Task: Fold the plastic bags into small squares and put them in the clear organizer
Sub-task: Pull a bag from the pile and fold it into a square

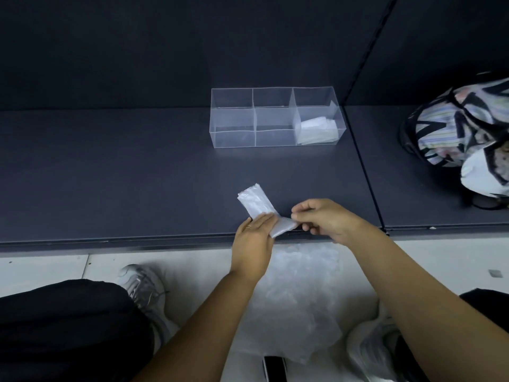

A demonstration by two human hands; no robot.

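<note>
Where the floor shows between the shoes: a loose heap of crumpled clear plastic bags (300,299) lies on the white tiles, not yet folded, so most of the task probably remains.
Left hand (254,244): fingers straight and flat, pressing the crease of a long, narrow whitish plastic bag strip (256,201) onto the front edge of the dark grey shelf (137,175).
Right hand (327,220): thumb and fingertips pinch the strip's near end, raised just off the shelf.
Strip: bent at the pressed spot, with its far end lying free on the shelf and angled away to the left.
Risk: the slick film may spring open or slide if the flat hand eases off. A skewed fold would give a lopsided packet, not a square. This close to the edge, it could also drop to the floor.
Clear organizer (234,139): a transparent rectangular box of six cells, well behind the hands.
Contents: folded white bag squares (316,130) sit in the right-end cell, seemingly the front one. The other five look empty.
</note>
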